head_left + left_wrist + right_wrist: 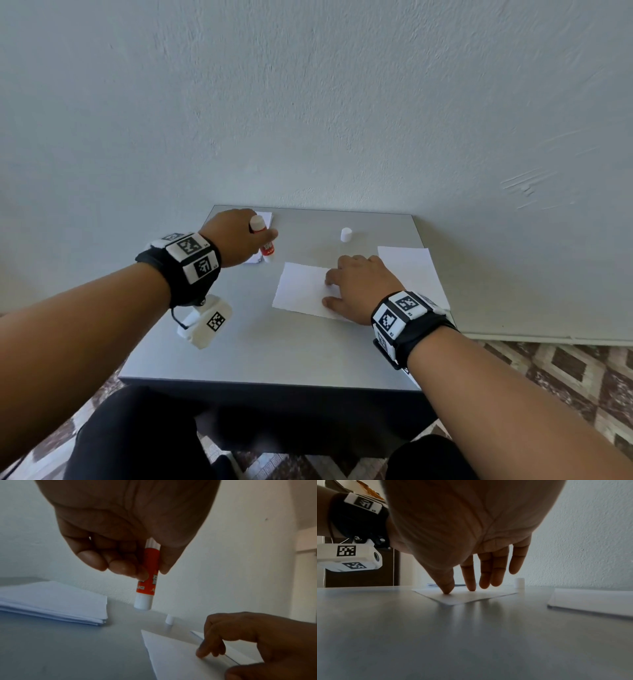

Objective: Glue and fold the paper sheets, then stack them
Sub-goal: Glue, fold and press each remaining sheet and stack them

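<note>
Holding: left hand (pixel 236 236) has fingers and thumb curled round a glue stick (pixel 265 245), pinching the red barrel above the table (pixel 291 342).
Glue stick axis: long axis near upright, slightly tilted; in the left wrist view the white end (pixel 143 602) points down at the table and hangs just above it, not touching.
Glue stick place: over the far left part of the table, beside the paper stack (pixel 51 601).
Right hand: right hand (pixel 359 287) lies spread, fingers fairly straight; thumb and index tip press on the single sheet (pixel 301 289), while the other fingers (pixel 494 573) hover just above it.
Sheet: lies flat near the middle of the table, turned a little askew to the table's edges, its near right part under the right hand.
Stack: white sheets piled flat at the far left corner, partly hidden behind the left hand in the head view; edges roughly even.
Second pile: more white paper (pixel 411 270) lies flat at the right edge of the table, just beside the right hand; from the right wrist view it looks more than one layer thick, though I cannot tell how many.
Cap: a small white cap (pixel 346 235) stands upright on the far part of the table, apart from both hands and all paper.
Containers: none seen; everything sits straight on the table.
</note>
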